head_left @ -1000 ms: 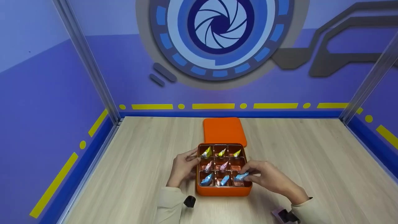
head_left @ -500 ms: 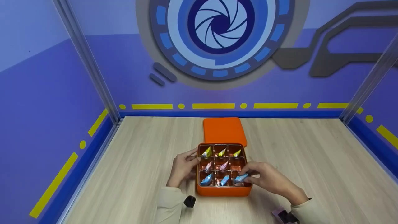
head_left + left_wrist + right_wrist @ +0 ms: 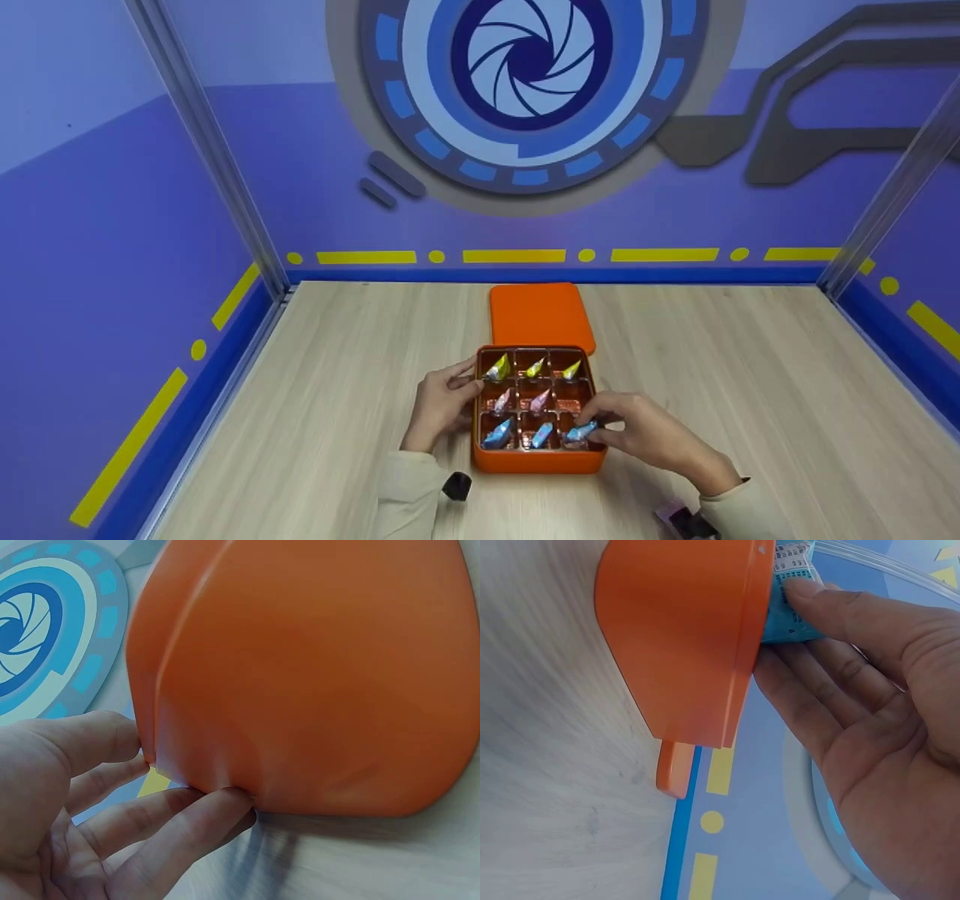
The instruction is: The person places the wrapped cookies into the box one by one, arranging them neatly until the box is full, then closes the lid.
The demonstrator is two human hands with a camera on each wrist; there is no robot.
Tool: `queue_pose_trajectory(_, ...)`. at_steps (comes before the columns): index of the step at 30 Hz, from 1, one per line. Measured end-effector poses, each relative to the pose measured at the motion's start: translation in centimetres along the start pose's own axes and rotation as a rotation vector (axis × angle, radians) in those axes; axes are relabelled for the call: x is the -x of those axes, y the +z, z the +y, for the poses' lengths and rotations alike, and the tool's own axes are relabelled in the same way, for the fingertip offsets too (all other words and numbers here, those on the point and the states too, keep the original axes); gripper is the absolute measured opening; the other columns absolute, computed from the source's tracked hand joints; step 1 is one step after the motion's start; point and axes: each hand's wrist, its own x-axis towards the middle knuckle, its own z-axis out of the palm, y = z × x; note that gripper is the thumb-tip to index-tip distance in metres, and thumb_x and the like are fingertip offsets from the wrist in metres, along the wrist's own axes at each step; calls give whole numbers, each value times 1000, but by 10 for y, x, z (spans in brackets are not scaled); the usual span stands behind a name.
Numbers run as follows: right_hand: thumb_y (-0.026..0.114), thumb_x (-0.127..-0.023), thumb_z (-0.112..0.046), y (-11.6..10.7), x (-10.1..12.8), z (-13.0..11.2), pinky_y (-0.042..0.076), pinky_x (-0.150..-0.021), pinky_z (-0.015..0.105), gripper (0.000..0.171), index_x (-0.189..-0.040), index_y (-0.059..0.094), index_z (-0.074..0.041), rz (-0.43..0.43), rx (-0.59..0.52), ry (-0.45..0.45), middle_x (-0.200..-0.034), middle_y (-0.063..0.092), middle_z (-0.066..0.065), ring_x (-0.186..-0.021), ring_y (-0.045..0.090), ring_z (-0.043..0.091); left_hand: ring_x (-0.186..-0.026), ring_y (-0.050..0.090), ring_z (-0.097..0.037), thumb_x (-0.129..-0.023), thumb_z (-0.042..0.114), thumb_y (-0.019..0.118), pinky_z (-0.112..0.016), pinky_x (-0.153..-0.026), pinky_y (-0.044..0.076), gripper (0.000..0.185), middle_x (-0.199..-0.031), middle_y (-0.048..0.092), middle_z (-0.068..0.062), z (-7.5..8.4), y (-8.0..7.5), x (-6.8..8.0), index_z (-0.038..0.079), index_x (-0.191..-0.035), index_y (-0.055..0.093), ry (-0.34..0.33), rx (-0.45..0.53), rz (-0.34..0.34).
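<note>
An orange box (image 3: 536,461) with a grid of compartments sits on the wooden table. It holds yellow, pink and blue wrapped pieces. My left hand (image 3: 442,401) rests against the box's left wall (image 3: 300,682), fingers lightly curved on its side. My right hand (image 3: 645,435) pinches a blue wrapped piece (image 3: 581,431) between thumb and fingers at the near right compartment; the right wrist view shows this blue wrapped piece (image 3: 787,604) just over the box's rim (image 3: 754,637).
The box's orange lid (image 3: 540,315) lies flat just behind it. Purple walls with yellow markings close the table (image 3: 750,375) on the left, back and right. A metal post (image 3: 217,165) stands at the back left corner.
My right hand has shifted slightly left and down with the blue piece, toward the near right compartment. The left hand and the box have stayed still.
</note>
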Motion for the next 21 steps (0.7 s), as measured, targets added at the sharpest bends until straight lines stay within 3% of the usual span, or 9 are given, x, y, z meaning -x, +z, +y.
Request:
queue_pose_trajectory(8, 82, -90, 5, 1, -1, 1, 63, -85, 45, 27, -107, 78, -16, -2, 46, -12, -103, 74, -5, -95, 70, 15, -100, 76, -33, -96, 6, 76, -42, -64, 65, 49, -117, 75, -24, -1, 0, -1, 5, -143, 67, -16, -3, 12)
queue_pose_trajectory(15, 83, -89, 4, 2, 0, 1, 63, -85, 41, 27, -107, 78, -16, 2, 76, -43, -104, 75, -5, -95, 69, 14, -106, 75, -33, -95, 6, 76, -43, -68, 66, 49, -120, 74, -23, 0, 1, -1, 5, -143, 67, -10, -7, 16)
queue_pose_trajectory(21, 82, -88, 6, 3, 0, 1, 63, -85, 41, 29, -108, 79, -15, -6, 88, -42, -104, 76, -5, -96, 69, 14, -109, 74, -33, -95, 6, 77, -43, -78, 65, 48, -120, 75, -22, -1, 0, -1, 4, -142, 67, 16, -29, 17)
